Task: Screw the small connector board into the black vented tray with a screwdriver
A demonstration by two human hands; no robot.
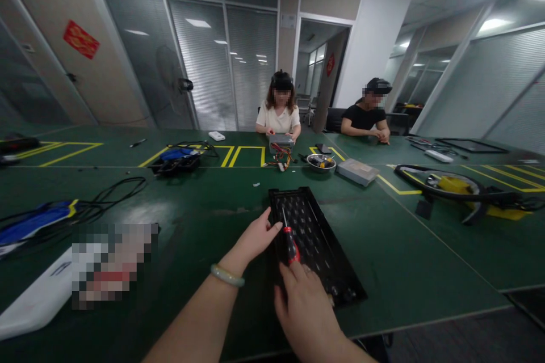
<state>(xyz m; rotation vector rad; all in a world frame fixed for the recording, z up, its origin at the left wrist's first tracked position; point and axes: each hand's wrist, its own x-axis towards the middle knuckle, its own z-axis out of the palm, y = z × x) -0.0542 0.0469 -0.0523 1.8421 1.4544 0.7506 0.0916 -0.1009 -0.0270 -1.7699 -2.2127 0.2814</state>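
Apparently, the left hand (255, 238) touches the left edge of the black panel (327, 238), though I cannot tell whether its grip pinches or rests; the screwdriver (291, 244) slants over the panel, its handle end grasped by the right hand (309, 300); screwdriver work seems in hand, calling next for careful tip placement.

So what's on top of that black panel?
The black panel shows rows of pale marks, with a red-and-black screwdriver over it, maybe touching. The right hand covers the handle's end and part of the panel, so anything under there is hidden.
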